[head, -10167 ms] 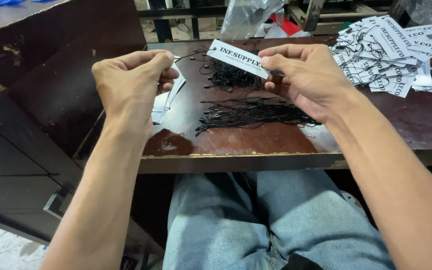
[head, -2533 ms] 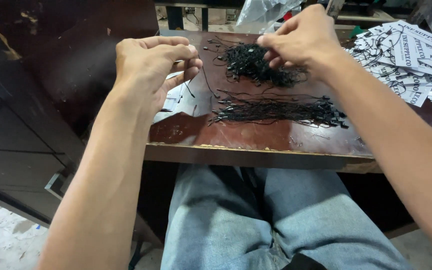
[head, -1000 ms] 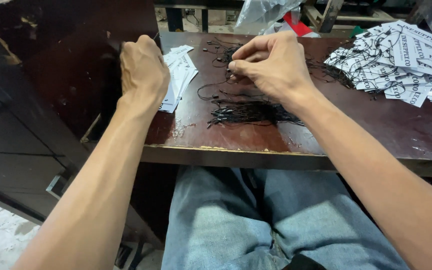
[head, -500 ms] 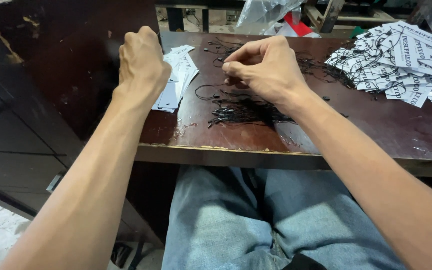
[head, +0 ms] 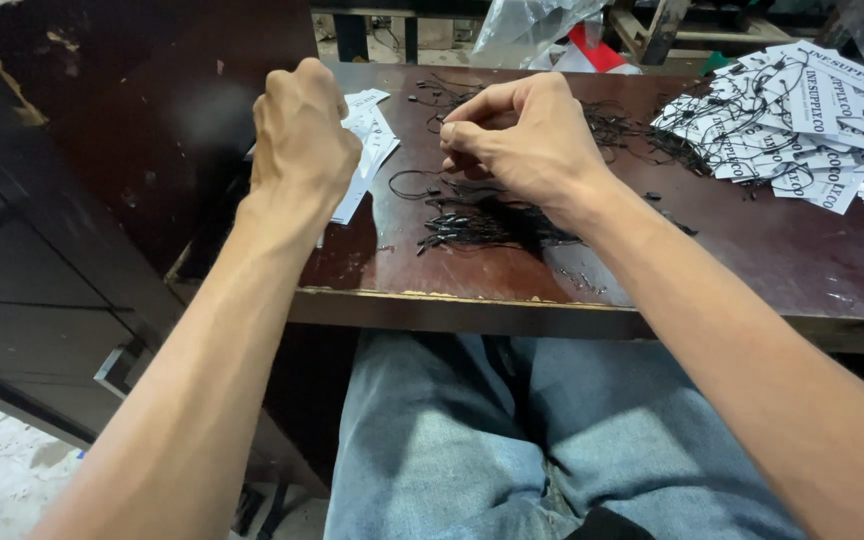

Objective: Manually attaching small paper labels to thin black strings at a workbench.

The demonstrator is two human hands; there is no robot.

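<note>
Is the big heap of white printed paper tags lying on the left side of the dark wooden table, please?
No, the heap of white paper tags lies at the table's far right.

Bare forearms, no sleeves, no watch or rings; faded blue denim jeans (head: pixel 472 440) on lap.

Both forearms extend forward, bare. Left hand (head: pixel 299 125) closed in a fist, knuckles up. Right hand (head: pixel 525 135) curled, fingertips (head: pixel 454 135) pinched together, pointing left.
</note>
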